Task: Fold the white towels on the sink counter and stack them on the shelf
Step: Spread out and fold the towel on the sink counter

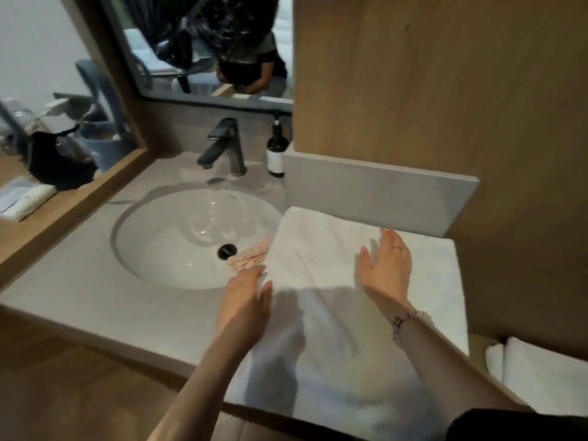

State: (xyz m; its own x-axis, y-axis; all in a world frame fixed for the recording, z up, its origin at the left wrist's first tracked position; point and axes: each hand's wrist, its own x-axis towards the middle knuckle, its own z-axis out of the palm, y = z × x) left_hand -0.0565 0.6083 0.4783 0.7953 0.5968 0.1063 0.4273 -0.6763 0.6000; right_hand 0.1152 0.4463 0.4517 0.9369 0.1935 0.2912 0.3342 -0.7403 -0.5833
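The white towel [334, 329] is lying spread out on the desk [95, 297], centre-right of the frame, just beside the sink [178, 243]. The left hand [248, 294] is touching its left edge with straight fingers. The right hand [385, 268] is hanging wide open over the middle, holding nothing.

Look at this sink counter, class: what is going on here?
A person is working on a white towel spread on the counter beside the sink basin. The left hand touches its left edge with straight fingers; the right hand is open above its middle. More towels lie at lower right.
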